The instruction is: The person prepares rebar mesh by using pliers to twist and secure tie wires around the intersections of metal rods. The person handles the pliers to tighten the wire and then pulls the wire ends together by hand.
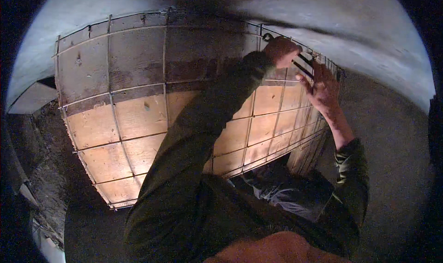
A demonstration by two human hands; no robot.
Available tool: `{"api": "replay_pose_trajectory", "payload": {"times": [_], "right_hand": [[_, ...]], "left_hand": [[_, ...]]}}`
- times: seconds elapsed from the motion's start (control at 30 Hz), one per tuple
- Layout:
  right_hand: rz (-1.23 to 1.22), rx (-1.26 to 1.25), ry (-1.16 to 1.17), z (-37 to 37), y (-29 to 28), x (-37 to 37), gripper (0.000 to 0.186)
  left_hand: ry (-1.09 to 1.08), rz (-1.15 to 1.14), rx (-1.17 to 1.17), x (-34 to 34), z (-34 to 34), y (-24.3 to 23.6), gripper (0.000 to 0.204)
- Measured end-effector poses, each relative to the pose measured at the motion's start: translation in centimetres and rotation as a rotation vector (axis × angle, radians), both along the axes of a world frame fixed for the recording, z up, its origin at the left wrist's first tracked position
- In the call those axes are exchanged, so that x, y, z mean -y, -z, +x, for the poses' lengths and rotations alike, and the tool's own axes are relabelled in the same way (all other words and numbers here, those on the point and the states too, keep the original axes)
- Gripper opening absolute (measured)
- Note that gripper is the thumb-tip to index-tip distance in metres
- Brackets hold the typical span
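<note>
A wire grid (pixel 110 74) of thin crossing rods stands in front of a wooden panel (pixel 138 113), grey above and bare below. My left hand (pixel 284 53) is at the grid's upper right edge, its fingers curled; what they grip is hidden. Close by, my right hand (pixel 323 85) is raised, thumb stretched out and fingers apart. Between the hands run two short dark bars (pixel 303 69), like tool handles; their far ends are hidden. The bars reach up to the right fingers, but I cannot tell whether those grip them. A small dark loop (pixel 267 38) shows beside the left hand.
A pale, uneven surface (pixel 341 14) curves close above the grid's top edge. At the left is a rough dark wall (pixel 46 157), with a light board (pixel 33 97) above it. A dark wall (pixel 387 138) rises at the right. Grey cloth (pixel 290 200) lies below the panel.
</note>
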State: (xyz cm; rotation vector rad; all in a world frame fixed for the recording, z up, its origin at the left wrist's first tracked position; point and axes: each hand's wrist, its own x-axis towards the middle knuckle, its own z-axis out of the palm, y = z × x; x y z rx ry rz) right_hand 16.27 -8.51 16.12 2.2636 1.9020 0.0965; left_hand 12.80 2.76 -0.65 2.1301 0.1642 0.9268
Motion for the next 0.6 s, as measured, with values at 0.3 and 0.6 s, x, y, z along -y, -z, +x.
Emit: {"api": "replay_pose_trajectory", "payload": {"times": [0.3, 0.6], "right_hand": [[-0.573, -0.652, 0.614, 6.6, 0.3, 0.1, 0.032], [-0.23, 0.19, -0.28, 3.7, -2.0, -1.1, 0.03]], "left_hand": [[-0.112, 0.085, 0.083, 2.6, 0.0, 0.4, 0.03], [0.249, -0.078, -0.056, -1.3, 0.5, -0.7, 0.026]]}}
